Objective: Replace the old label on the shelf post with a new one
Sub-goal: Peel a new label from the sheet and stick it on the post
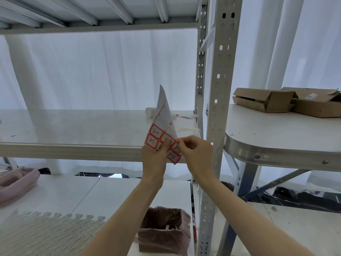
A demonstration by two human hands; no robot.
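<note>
White curtains behind, left hand (154, 156) clamps the red-bordered paper label sheet (162, 133), right hand (195, 151) pinching one label; perforated grey steel shelf post (217, 89) stands upright at three o'clock, nearer the right hand.

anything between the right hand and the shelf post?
Nothing. In the head view the right hand, pinching the label sheet with the left hand, sits just left of the shelf post; the stretch is bare.

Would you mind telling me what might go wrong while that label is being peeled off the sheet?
1. The right hand pinches a label at the edge of the label sheet; a fast pull may tear or curl it.
2. The left hand grips only the lower corner, and the sheet already bends upward, so it may crease or slip.
3. The left thumb covers neighbouring handwritten labels, so the ink may smudge.
</note>
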